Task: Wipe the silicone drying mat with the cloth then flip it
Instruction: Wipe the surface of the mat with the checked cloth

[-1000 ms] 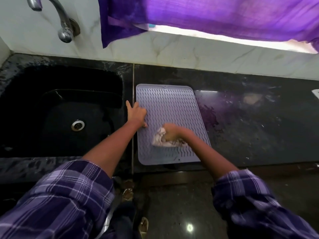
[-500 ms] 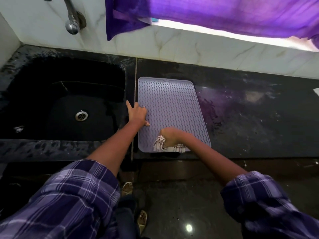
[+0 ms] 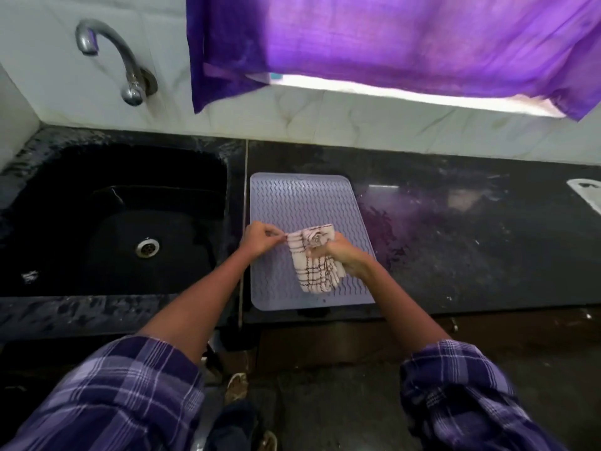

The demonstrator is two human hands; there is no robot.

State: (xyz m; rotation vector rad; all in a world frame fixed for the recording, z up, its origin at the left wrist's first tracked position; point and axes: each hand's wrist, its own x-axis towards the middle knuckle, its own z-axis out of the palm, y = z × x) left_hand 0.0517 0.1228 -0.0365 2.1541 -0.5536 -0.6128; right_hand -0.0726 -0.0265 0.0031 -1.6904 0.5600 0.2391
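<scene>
Mat [image 3: 302,203]: lies flat on the counter [image 3: 471,242], ridged face up, its left edge just beside the sink [image 3: 107,222]. Not yet flipped.
Cloth [image 3: 313,262]: checked, bunched, lifted off the mat and held over its near half. One end hangs down toward the mat.
Left hand [image 3: 258,239]: closed in a pinch on the cloth's left corner, drawing it taut.
Right hand [image 3: 341,252]: closed around the cloth's bunched middle.
Reason for hold: judged to be a refold or a shake-out, to present a fresh face for wiping. Neither hand pins the mat, so it could shift if wiped this way.
Placement: the mat beside the sink likely lets water drain that way.
Sink: black basin, no dishes; a drain [image 3: 148,247] at the bottom and a small pale scrap [image 3: 31,275] near the front wall. No standing water can be made out.
Tap [image 3: 110,56]: over the basin, no flow seen.
Counter: dark, smeared, bare right of the mat; a white object [image 3: 587,193] at the far right edge, cut off.
Curtain [image 3: 390,43]: purple, hanging above the back wall.
</scene>
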